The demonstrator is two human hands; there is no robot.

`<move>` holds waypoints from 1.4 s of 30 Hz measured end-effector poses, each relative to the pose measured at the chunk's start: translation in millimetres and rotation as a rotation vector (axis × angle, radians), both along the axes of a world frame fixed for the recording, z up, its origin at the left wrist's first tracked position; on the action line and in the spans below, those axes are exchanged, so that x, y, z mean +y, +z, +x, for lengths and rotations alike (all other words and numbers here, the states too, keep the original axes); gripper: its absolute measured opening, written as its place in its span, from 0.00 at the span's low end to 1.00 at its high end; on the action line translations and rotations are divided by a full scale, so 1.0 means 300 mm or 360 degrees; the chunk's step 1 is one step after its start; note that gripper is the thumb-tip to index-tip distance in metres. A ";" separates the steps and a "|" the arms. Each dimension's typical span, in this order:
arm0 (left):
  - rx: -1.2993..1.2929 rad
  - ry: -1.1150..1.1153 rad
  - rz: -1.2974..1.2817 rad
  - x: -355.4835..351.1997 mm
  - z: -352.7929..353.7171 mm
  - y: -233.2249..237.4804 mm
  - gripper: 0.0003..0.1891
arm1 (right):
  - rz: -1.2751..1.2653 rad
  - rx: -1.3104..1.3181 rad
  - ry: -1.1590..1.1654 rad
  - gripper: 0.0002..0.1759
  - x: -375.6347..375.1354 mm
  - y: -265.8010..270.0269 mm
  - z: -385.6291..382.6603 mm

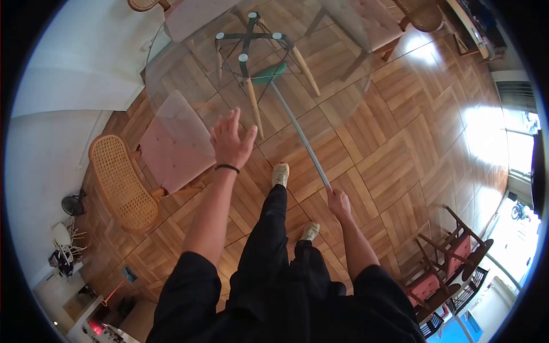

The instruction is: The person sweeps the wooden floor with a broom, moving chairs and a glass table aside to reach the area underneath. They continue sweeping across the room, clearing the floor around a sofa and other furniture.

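Observation:
My right hand [338, 203] is closed around the upper end of a broom's long silver handle [300, 131]. The handle slants away from me, and its green head [269, 74] rests on the floor among the wooden legs of a round glass table [369, 86], seen through the clear top. My left hand [231, 140] is raised with its fingers spread and holds nothing. It hovers near the table's edge, beside a pink-cushioned chair [174, 137] with a woven cane back. A dark band circles the left wrist.
More pink chairs [372, 23] stand around the far side of the table. Dark wooden chairs with pink seats [423, 286] are at the lower right by bright windows. A small fan [73, 204] stands near the left wall. Wood-patterned tiles [394, 166] cover the floor.

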State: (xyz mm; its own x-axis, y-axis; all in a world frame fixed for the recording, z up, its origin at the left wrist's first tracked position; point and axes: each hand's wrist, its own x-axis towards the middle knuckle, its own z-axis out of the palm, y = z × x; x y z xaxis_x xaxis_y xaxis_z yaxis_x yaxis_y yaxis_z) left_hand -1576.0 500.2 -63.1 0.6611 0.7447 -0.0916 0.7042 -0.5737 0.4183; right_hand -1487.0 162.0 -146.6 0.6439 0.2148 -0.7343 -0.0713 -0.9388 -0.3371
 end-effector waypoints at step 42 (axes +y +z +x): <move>-0.0088 -0.0308 0.0746 -0.089 0.001 -0.219 0.29 | 0.0006 0.0102 -0.0192 0.27 -0.213 -0.204 -0.123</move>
State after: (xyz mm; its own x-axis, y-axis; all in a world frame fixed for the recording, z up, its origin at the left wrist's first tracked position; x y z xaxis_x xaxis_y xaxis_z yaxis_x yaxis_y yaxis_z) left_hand -1575.6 473.4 -128.9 0.7855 0.5607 0.2618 0.5506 -0.8264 0.1181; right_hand -1524.0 98.2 -207.7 0.6171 0.1417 -0.7741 -0.2049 -0.9208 -0.3319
